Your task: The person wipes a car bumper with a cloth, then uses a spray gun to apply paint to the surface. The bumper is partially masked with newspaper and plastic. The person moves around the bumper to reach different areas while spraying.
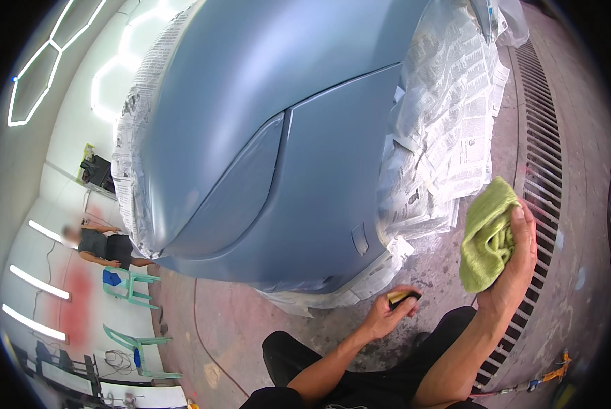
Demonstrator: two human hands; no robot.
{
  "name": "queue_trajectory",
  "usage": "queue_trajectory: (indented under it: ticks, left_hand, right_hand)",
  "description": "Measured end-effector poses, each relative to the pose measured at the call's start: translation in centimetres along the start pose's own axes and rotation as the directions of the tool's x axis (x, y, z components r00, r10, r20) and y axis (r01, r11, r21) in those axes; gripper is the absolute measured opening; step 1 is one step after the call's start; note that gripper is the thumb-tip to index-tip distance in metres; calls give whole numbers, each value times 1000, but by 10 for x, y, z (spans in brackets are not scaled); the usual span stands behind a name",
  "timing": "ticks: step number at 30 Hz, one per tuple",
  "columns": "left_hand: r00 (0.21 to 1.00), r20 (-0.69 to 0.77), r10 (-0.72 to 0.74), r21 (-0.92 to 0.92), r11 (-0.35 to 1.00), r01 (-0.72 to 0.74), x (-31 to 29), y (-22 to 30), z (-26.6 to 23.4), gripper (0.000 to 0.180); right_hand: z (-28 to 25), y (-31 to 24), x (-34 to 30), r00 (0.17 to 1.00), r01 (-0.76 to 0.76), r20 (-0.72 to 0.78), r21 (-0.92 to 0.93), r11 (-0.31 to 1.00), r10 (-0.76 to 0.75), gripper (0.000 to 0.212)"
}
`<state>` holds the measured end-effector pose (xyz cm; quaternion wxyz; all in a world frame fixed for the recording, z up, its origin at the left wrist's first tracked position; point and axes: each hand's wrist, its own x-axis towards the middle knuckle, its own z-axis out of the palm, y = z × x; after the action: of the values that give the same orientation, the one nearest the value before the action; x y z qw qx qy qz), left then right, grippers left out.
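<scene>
My left hand is closed around a small dark sanding block with a yellowish face, held low near the bottom edge of a matte blue-grey car body. My right hand is raised to the right and grips a folded green microfibre cloth. Sheets of newspaper masking cover the car's wheel area and edges, just left of the cloth. Both forearms come up from the lower edge over my dark trousers.
A metal floor drain grate runs along the right side. Another person crouches at the car's far end on the left, beside two green plastic chairs. A thin cable lies on the concrete floor. Bright light strips line the walls.
</scene>
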<state>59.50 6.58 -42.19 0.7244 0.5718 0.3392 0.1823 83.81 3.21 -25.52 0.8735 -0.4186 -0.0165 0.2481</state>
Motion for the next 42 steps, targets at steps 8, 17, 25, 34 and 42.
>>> queue_trajectory:
  ticks: [8, 17, 25, 34, 42]
  left_hand:
    - [950, 180, 254, -271, 941, -201, 25, 151, 56, 21]
    - [761, 158, 629, 719, 455, -525, -23, 174, 36, 22]
    - [672, 310, 672, 950, -252, -185, -71, 271, 5, 34]
    - [478, 271, 836, 912, -382, 151, -41, 359, -16, 21]
    - [493, 273, 826, 885, -416, 206, -46, 363, -15, 19]
  right_hand:
    - [1, -15, -38, 855, -242, 439, -132, 961, 276, 32]
    - [1, 4, -27, 991, -99, 99, 83, 992, 91, 39]
    - [6, 24, -14, 996, -91, -1, 211, 973, 94, 40]
    - [19, 41, -9, 987, -154, -11, 239, 959, 161, 45]
    - [14, 51, -5, 981, -187, -12, 221, 957, 194, 48]
